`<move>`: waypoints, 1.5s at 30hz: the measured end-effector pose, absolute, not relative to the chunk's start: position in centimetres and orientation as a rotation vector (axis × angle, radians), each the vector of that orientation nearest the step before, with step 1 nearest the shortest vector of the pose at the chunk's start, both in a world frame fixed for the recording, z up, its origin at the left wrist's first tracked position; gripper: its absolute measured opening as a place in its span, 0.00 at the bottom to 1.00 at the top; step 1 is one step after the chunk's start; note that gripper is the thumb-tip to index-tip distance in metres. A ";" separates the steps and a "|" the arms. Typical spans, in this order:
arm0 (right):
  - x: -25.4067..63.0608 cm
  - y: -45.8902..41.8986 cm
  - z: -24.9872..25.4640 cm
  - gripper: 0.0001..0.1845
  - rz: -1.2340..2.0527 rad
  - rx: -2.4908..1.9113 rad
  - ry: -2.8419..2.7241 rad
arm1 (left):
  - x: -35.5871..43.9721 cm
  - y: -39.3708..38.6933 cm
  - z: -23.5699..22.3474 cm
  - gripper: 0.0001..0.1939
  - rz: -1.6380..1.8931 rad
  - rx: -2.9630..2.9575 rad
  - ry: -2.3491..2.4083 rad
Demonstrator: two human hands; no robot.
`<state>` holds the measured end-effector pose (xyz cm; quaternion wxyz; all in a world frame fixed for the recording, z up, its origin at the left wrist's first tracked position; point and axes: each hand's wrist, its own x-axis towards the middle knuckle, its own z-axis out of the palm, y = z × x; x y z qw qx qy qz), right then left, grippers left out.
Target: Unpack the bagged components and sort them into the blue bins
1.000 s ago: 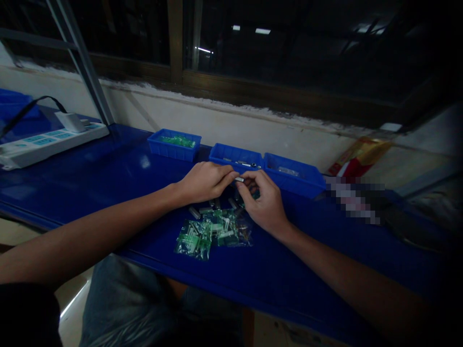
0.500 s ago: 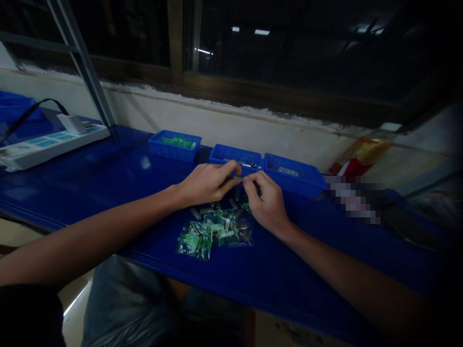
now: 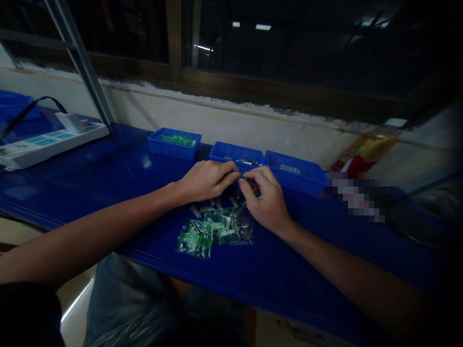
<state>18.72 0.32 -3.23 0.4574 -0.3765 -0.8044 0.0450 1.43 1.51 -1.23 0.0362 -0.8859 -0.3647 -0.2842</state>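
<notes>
My left hand (image 3: 211,180) is closed in a pinch, thumb against the fingers. Facing it, my right hand (image 3: 265,195) is closed too, its thumb and fingertips almost meeting those of the left. Whatever sits between the fingertips is too small and dark to make out. Below the hands lie clear plastic bags with green markings (image 3: 195,239), with small pale parts in or under them. Several short grey metal pieces (image 3: 196,211) are scattered at the bags' far side, partly hidden by the hands.
Along the wall stand a blue bin of green bags (image 3: 173,150), a blue bin with metal parts (image 3: 237,153) and a blue bin with clear pieces (image 3: 294,176). A white power strip (image 3: 54,146) lies at the left. A red and gold packet (image 3: 365,156) is at the right.
The small grey piece seen between my fingertips earlier is now mostly hidden. My right fingers have arched and shifted slightly; my left fingers have closed up more. The bags and bins stay put.
</notes>
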 end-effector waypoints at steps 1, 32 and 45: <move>18.7 0.3 -3.2 0.04 0.108 -0.931 -1.970 | 1.4 1.5 -1.2 0.13 -0.903 -2.736 -1.103; 18.8 0.2 -3.1 0.07 0.130 -0.925 -1.936 | 1.3 1.4 -1.3 0.14 -1.021 -2.774 -0.987; 18.7 0.3 -3.6 0.06 0.264 -0.912 -1.885 | 1.4 1.5 -1.3 0.14 -0.972 -2.678 -1.012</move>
